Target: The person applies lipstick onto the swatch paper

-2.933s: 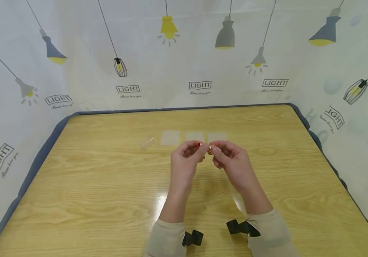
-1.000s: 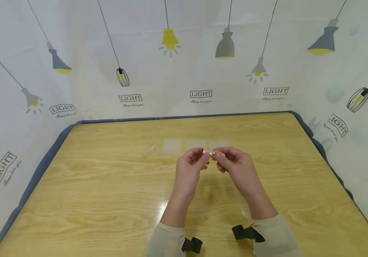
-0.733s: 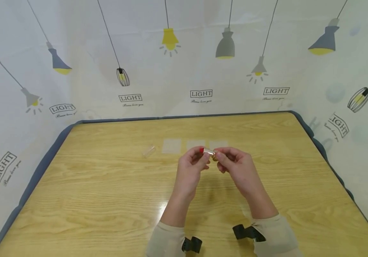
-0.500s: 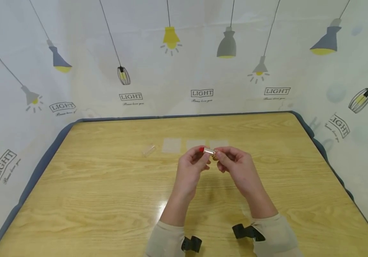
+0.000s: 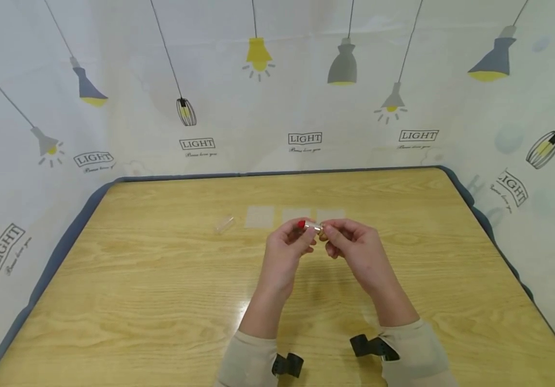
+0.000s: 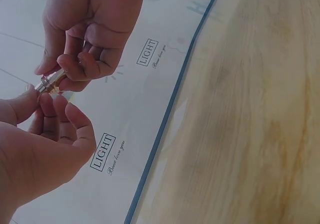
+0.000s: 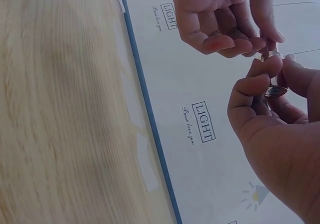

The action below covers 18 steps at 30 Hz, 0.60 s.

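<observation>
Lipstick (image 5: 312, 227), its red end bared and pointing left, is held above the wooden table (image 5: 137, 269). On the lipstick's left, the left hand (image 5: 283, 248) pinches the metallic case between thumb and fingers; on its right, the right hand (image 5: 355, 248) has its thumb and fingertips closed on the gold base. Beyond the lipstick and to its left lies a clear tube (image 5: 225, 224). Three pale squares (image 5: 260, 217) sit in a row beyond it, two partly hidden by the hands. Farther behind the lipstick is a white backdrop (image 5: 277, 102) printed with lamps and "LIGHT"; nearer than it are beige sleeves (image 5: 253, 357) with black straps (image 5: 288, 365).
</observation>
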Tool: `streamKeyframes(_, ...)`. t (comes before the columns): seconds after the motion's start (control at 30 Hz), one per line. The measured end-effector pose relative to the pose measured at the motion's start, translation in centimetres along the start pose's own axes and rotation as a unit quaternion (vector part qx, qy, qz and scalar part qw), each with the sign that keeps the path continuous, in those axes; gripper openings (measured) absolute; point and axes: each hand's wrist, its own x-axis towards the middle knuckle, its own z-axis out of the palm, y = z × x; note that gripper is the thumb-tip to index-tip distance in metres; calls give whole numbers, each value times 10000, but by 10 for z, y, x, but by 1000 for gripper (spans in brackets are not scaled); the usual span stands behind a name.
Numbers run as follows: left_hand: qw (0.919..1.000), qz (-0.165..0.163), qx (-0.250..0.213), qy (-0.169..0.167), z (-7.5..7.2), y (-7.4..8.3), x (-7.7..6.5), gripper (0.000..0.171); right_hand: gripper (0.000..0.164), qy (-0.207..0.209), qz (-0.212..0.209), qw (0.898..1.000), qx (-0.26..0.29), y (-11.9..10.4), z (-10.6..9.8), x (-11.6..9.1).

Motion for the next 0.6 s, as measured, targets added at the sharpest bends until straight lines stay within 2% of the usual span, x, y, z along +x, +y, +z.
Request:
streamKeyframes(0.13,9999,-26,-114,-25,0,-1,1,25,35,-54,33,10000,41,-1,0,0)
streamKeyframes(0.33,9998,109,-103,-99,2,-1,1,25,36,-64,47,10000,-51,-1,-3,2)
streamKeyframes(0.6,9998,-8,-178,-118,4,3,5,28,33,-299,-375,9982,-366,-6,-14,5)
